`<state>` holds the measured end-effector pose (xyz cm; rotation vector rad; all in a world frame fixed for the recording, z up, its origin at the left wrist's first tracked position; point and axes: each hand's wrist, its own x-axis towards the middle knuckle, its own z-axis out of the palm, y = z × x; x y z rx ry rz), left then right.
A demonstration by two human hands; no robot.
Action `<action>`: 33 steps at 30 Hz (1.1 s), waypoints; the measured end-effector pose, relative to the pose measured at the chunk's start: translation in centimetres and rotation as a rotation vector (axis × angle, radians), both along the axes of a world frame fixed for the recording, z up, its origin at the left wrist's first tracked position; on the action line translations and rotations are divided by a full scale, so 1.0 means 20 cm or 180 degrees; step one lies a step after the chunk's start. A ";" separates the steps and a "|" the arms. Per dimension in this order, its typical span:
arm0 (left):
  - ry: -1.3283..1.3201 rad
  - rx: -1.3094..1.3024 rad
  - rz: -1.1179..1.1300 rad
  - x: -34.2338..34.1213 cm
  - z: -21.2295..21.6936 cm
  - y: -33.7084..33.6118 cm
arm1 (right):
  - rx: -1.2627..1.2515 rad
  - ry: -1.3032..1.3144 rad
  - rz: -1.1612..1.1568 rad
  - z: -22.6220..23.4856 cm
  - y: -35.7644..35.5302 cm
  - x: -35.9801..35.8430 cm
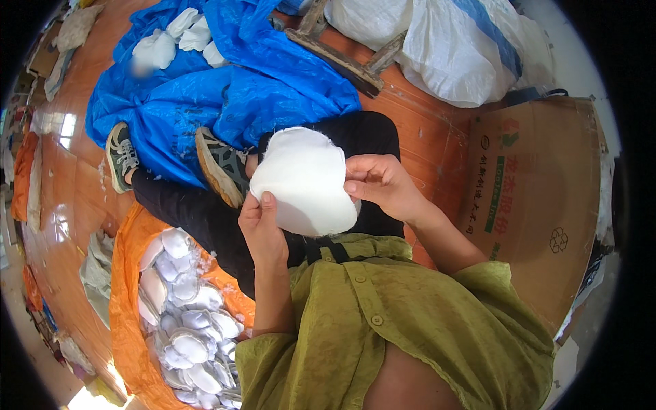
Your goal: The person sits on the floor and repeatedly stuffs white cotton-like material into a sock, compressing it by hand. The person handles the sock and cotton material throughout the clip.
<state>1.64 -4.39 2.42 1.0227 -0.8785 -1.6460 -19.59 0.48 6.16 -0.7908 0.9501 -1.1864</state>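
olive shirt (pixel 410 321) fills the lower middle of the head view, nearest the lens, with both bare forearms rising out of its sleeves.

left hand (pixel 262 229) grips the lower left edge of a white pad (pixel 304 181): the thumb lies over the front face and the other fingers curl behind, so it is a pinch on the rim. right hand (pixel 383 183) holds the pad's right edge about halfway up, thumb and bent fingers pressed together on the rim. the pad hangs in the air between the two hands, above the black-trousered lap (pixel 369 137), touching nothing else. it is a rounded, cupped shape; its long axis runs from the upper left down to the lower right, face turned toward the camera. both hands touch it, so neither is nearer; the left sits below it and the right beside it.

at the lower left, an orange bag (pixel 126 307) lies open on the floor, full of more white pads (pixel 188 328). a blue sheet (pixel 225 89) at the top holds a few more. two shoes (pixel 222 167) rest at its lower edge. a cardboard box (pixel 540 205) stands on the right, white sacks (pixel 451 48) and a wooden frame (pixel 342 58) beyond it.
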 end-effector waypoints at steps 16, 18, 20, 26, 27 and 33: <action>-0.1866 -0.0234 -0.0267 0.00 -0.08 0.00 | 0.0183 0.1123 -0.0217 -0.06 0.01 0.04; -0.2711 -0.0939 0.0171 -0.06 -0.04 0.04 | 0.0317 0.1380 -0.0356 -0.08 0.00 0.05; -0.1296 -0.0225 -0.0722 -0.08 -0.03 0.07 | 0.0344 0.1710 -0.0216 -0.08 0.00 0.07; -0.1399 -0.0182 -0.1408 -0.15 0.01 0.09 | 0.0265 0.2152 0.0177 -0.10 0.00 0.08; -0.1359 -0.0143 -0.1426 -0.15 0.00 0.09 | 0.0138 0.2251 0.0157 -0.12 0.01 0.08; -0.2724 -0.0606 -0.1258 -0.18 -0.01 0.10 | -0.0088 0.2938 0.0406 -0.10 0.02 0.08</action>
